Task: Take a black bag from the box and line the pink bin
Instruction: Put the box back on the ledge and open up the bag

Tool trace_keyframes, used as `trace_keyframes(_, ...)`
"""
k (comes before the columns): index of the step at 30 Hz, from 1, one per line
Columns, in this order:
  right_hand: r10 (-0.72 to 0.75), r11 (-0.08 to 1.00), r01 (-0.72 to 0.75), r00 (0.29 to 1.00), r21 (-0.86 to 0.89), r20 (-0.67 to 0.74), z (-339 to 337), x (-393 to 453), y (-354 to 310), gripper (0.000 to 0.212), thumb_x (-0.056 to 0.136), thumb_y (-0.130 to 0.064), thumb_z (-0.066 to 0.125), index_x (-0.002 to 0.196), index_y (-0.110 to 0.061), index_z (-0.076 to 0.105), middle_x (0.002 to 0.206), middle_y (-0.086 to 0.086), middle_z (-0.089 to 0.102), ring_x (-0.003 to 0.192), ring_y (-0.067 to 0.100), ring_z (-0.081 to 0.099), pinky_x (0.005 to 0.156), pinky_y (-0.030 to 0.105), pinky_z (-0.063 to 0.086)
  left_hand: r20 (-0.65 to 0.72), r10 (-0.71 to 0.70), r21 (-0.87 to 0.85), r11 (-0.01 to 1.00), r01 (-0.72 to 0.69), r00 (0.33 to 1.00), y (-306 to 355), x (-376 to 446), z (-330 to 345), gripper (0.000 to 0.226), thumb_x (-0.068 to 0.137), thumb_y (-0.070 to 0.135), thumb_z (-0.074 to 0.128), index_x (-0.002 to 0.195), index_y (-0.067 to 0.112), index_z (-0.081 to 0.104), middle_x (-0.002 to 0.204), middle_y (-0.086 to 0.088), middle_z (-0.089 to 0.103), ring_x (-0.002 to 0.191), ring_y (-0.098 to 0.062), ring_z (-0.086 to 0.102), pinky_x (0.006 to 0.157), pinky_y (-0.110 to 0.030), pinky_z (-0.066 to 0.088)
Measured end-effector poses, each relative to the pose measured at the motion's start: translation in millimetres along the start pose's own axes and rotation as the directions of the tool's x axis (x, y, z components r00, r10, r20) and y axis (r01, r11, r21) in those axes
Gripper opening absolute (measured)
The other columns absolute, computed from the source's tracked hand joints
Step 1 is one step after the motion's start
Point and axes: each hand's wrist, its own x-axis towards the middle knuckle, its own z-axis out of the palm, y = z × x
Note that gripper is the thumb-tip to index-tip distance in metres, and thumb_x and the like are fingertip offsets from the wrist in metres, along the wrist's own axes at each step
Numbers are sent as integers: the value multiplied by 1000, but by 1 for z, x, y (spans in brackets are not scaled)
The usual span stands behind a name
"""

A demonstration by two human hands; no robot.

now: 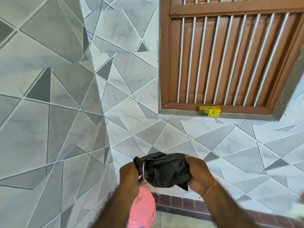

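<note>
wall: grey geometric tiles [65,96]
window: brown wooden shutter [230,60] behind white bars
skirting: dark red tiles [181,203]

Home corner: patterned wall tiles [65,96], brown barred wooden window [230,55], sill.

You get bright, even daylight with soft shadows; the wall [49,112] lines bend at the edges, and your forearms at the bottom are blurred.

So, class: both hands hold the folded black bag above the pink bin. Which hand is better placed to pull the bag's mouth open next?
Probably the left hand: it pinches the bag at its drawstring end. The right hand grips the bunched other end.
</note>
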Motion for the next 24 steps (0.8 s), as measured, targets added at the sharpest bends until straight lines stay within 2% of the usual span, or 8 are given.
trace_keyframes(3, -41, 997, 38, 998, -64, -49, 15, -6, 3, 25, 95, -3, 45, 98, 10, 67, 93, 27, 71, 79, 38, 67, 64, 36, 56, -103, 340, 404, 873, -273, 935, -3, -5, -12, 33, 94, 2, 43, 122, 4, 60, 131, -17, 59, 114, -33, 58, 103, -42, 44)
trace_keyframes(6, -109, 990, 105, 993, -91, -39, 23, -8, -2, 21, 93, 3, 49, 98, 16, 64, 89, 29, 66, 67, 33, 63, 56, 32, 55, 7, 869, 544, 412, -731, 495, 1, -40, -17, 28, 90, 9, 49, 113, 16, 64, 116, -1, 66, 109, -18, 55, 103, -21, 35)
trace_keyframes(8, -119, 988, 116, 993, -99, -18, 29, -7, -5, 18, 91, 3, 55, 96, 17, 65, 89, 30, 66, 68, 34, 64, 58, 34, 56, 402, 812, 491, 198, -848, 423, -1, -68, -12, 25, 88, 39, 53, 111, 31, 62, 108, 13, 66, 102, -7, 56, 97, -21, 42)
trace_keyframes(10, -129, 985, 129, 992, -112, 5, 34, -10, -9, 15, 88, 1, 61, 90, 15, 67, 87, 29, 67, 74, 36, 64, 67, 39, 56, 634, 584, 546, 127, -828, 507, -10, -87, 0, 39, 82, 48, 60, 119, 38, 53, 108, 16, 67, 102, -4, 57, 92, -26, 43)
trace_keyframes(14, -120, 966, 121, 993, -230, 19, 42, -16, -17, 21, 85, -18, 72, 75, 0, 69, 82, 25, 70, 73, 36, 67, 74, 48, 58, 407, 592, 571, 429, -699, 696, -27, -73, 17, 27, 88, 18, 60, 109, 34, 62, 94, 15, 73, 94, -10, 68, 84, -23, 50)
trace_keyframes(18, -52, 951, 75, 995, -301, 86, 38, -26, -26, 47, 86, -59, 55, 92, -15, 68, 98, 13, 72, 94, 33, 67, 89, 45, 56, 186, 540, 454, 693, -560, 821, -13, -68, 26, 11, 87, 13, 65, 77, 18, 68, 70, 12, 67, 74, -20, 66, 53, -5, 45)
trace_keyframes(21, -135, 956, 149, 988, -251, 70, 31, -38, -19, 54, 80, -62, 59, 83, -8, 61, 83, 8, 67, 72, 26, 61, 62, 31, 50, 39, 359, 132, 923, -361, 933, 0, -69, 30, 14, 79, 13, 77, 74, 4, 67, 73, -13, 71, 65, -28, 64, 56, -24, 56)
trace_keyframes(24, -123, 934, 170, 979, -315, 164, 28, -45, -2, 42, 79, -49, 71, 70, -9, 64, 59, 2, 60, 52, 16, 52, 48, 26, 43, 43, 326, 87, 940, -329, 944, 0, -66, 36, 29, 73, 13, 81, 78, -8, 61, 75, -29, 65, 61, -26, 57, 61, -38, 55)
